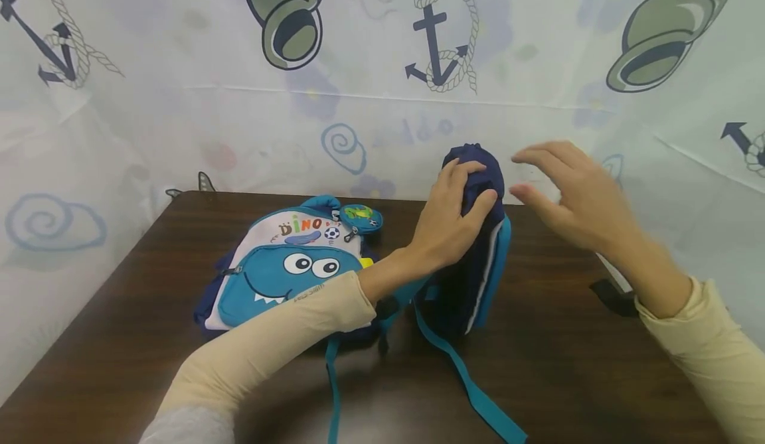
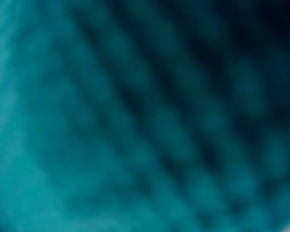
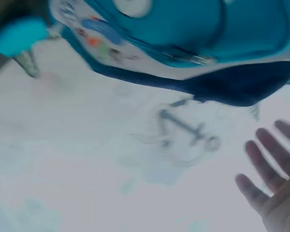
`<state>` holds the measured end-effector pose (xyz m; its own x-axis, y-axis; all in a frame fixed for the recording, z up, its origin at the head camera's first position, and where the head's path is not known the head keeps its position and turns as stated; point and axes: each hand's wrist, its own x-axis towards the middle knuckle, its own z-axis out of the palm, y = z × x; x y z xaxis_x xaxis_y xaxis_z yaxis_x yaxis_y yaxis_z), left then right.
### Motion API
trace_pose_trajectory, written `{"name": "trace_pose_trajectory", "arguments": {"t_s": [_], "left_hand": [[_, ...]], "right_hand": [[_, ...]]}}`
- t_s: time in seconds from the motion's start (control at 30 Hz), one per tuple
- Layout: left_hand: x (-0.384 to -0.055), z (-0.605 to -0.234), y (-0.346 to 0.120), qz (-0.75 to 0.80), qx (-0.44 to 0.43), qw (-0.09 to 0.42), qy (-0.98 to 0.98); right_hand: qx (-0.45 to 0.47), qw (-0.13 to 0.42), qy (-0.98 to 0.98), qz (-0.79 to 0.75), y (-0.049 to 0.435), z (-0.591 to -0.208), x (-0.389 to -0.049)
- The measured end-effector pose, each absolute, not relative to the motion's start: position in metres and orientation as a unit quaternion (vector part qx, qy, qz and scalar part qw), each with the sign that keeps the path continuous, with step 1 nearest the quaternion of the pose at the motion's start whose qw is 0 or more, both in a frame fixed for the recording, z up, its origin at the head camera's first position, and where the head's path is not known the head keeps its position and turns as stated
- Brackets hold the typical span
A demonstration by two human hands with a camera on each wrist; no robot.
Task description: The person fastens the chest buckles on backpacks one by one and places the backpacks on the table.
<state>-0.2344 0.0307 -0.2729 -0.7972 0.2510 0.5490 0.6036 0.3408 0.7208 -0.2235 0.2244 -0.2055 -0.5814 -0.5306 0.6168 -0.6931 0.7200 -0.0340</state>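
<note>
A navy and teal children's backpack stands on edge on the dark table, its side towards the head camera. Over its top end, my left hand grips the navy fabric, with fingers on the far part and thumb on the near part. To the right of that end, my right hand hovers in the air, fingers spread and holding nothing. In the right wrist view, the backpack's teal front pocket and zip show above my right hand. Blurred teal fabric fills the left wrist view.
On the left lies a second backpack with a dinosaur face, "DINO" lettering and a round tag. Teal straps trail towards the front of the table. A printed curtain hangs behind. A black object lies near my right wrist.
</note>
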Motion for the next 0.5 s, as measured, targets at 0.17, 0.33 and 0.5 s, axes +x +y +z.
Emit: {"name": "trace_pose_trajectory", "arguments": {"t_s": [0.17, 0.33, 0.5], "left_hand": [[-0.233, -0.279, 0.022, -0.501, -0.296, 0.182, -0.793], [-0.230, -0.288, 0.014, -0.542, -0.299, 0.183, -0.764], [-0.227, -0.293, 0.005, -0.598, -0.309, 0.141, -0.726]], "right_hand": [[0.448, 0.221, -0.865, 0.051, 0.167, -0.183, -0.241], [0.370, 0.029, -0.926, 0.064, 0.133, -0.180, -0.256], [0.306, -0.036, -0.943, 0.125, 0.136, -0.181, -0.265]]}}
